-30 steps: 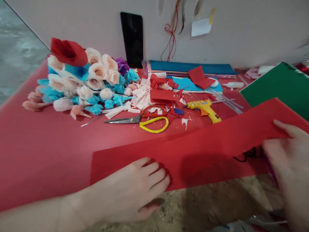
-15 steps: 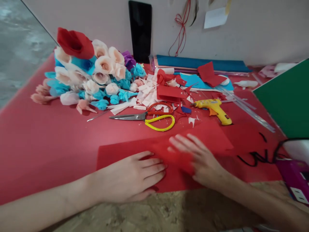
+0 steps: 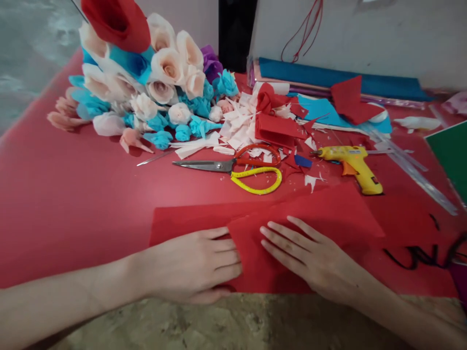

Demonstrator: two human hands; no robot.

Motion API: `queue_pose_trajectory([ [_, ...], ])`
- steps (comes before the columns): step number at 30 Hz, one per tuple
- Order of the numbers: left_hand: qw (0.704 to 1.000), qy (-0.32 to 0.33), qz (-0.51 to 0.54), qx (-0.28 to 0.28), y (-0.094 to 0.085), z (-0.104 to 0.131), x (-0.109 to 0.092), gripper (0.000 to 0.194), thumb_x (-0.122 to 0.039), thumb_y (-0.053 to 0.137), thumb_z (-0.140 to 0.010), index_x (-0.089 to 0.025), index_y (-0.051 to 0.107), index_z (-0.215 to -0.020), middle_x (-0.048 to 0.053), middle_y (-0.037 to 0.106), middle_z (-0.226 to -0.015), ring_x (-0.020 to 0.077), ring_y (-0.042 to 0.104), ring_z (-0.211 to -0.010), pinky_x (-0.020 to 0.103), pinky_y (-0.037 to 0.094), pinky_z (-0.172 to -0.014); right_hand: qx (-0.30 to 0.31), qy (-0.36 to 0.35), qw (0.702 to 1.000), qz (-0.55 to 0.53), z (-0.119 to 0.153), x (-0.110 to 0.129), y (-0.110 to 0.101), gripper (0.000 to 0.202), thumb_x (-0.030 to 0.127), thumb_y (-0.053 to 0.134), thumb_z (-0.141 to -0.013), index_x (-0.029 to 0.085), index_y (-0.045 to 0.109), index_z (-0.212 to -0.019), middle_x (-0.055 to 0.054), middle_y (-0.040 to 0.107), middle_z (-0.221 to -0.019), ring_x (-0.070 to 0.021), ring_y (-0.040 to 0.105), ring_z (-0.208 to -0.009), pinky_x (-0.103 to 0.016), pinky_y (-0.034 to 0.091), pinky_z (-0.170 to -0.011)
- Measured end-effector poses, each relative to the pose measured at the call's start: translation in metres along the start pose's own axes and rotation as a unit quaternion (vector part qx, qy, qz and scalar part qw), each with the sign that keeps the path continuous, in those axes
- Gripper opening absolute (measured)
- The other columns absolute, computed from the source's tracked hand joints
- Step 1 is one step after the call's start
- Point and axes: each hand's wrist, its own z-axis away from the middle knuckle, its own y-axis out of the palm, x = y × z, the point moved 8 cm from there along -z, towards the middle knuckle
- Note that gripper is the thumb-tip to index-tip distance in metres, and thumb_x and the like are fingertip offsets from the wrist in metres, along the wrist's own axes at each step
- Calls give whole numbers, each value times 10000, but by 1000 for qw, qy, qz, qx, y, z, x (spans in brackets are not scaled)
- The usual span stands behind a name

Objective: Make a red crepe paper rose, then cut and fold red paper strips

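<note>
Red sheets of paper (image 3: pixel 306 214) lie overlapped at the front edge of the red table (image 3: pixel 73 194). My left hand (image 3: pixel 197 265) rests flat on the left part of the red paper, its fingertips tucked under the edge of the upper sheet. Fingers spread, my right hand (image 3: pixel 310 257) lies flat on top of that upper sheet. Scissors (image 3: pixel 226 167) with one red and one yellow handle lie just beyond the paper. To their right is a yellow hot glue gun (image 3: pixel 352 163).
Paper flowers (image 3: pixel 168 68) in cream, blue and pink are heaped at the back left. White paper scraps (image 3: pixel 237 121) and red pieces lie behind the scissors. Clear glue sticks (image 3: pixel 419 175) and a black cord (image 3: pixel 412 257) are on the right, and a green board (image 3: pixel 452 155) stands there.
My right hand has come down flat and stopped on the upper red sheet, which now covers my left fingertips. The view has shifted, so the table items appear further right.
</note>
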Motion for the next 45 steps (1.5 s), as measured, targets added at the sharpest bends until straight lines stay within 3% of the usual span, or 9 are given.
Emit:
queue_pose_trajectory([
  [5, 998, 24, -36, -51, -3, 5, -3, 274, -279, 438, -912, -159, 573, -1118, 18, 636, -1178, 149, 574, -1069, 318, 292, -1098, -6, 12, 1000, 2, 9, -13, 3, 478, -17, 290, -825, 115, 522, -1222, -26, 519, -1317, -167, 456, -1210, -389, 361, -1002],
  [8, 995, 31, -61, -79, -9, 7, -6, 271, -238, 451, -893, -144, 607, -1093, 23, 646, -1170, 151, 580, -1086, 303, 373, -1064, 5, 13, 1000, -28, 15, -16, 12, 513, -10, 301, -808, 132, 493, -1262, -28, 478, -1357, -167, 399, -1269, -401, 352, -1026],
  [12, 988, -10, -96, -124, -23, 8, -2, 227, -223, 490, -866, -128, 648, -998, 41, 695, -1051, 160, 634, -984, 318, 466, -982, 9, 18, 998, -63, 19, -17, 17, 520, 13, 319, -808, 137, 474, -1289, -54, 479, -1354, -168, 344, -1314, -418, 327, -1063],
  [20, 985, -15, -128, -117, -28, 5, -3, 251, -211, 425, -895, -163, 671, -908, -8, 714, -1009, 133, 652, -918, 279, 506, -862, -1, 18, 996, -91, 15, -15, 14, 401, 253, 442, -877, 160, 502, -1263, -72, 446, -1380, -220, 340, -1316, -439, 234, -1097],
  [27, 984, -14, -146, -103, -28, 4, -4, 266, -195, 417, -899, -174, 680, -868, -15, 722, -967, 108, 655, -765, 238, 499, -624, 15, 8, 995, -103, 15, -14, 18, 432, 298, 432, -900, 163, 453, -1310, -66, 404, -1410, -224, 313, -1329, -432, 169, -1112],
  [36, 984, -7, -137, -116, -27, 4, -3, 224, -203, 445, -892, -139, 660, -876, 4, 723, -918, 124, 640, -687, 258, 497, -556, 15, 21, 994, -110, 15, -11, 18, 407, 345, 395, -929, 191, 467, -1299, -63, 380, -1427, -222, 295, -1339, -435, 210, -1092],
  [45, 983, -1, -143, -112, -24, 8, -4, 216, -206, 452, -888, -137, 656, -898, 4, 713, -933, 131, 630, -694, 267, 498, -551, 14, 38, 992, -117, 14, -9, 19, 408, 366, 370, -946, 190, 456, -1303, -48, 361, -1440, -202, 253, -1358, -400, 149, -1119],
])
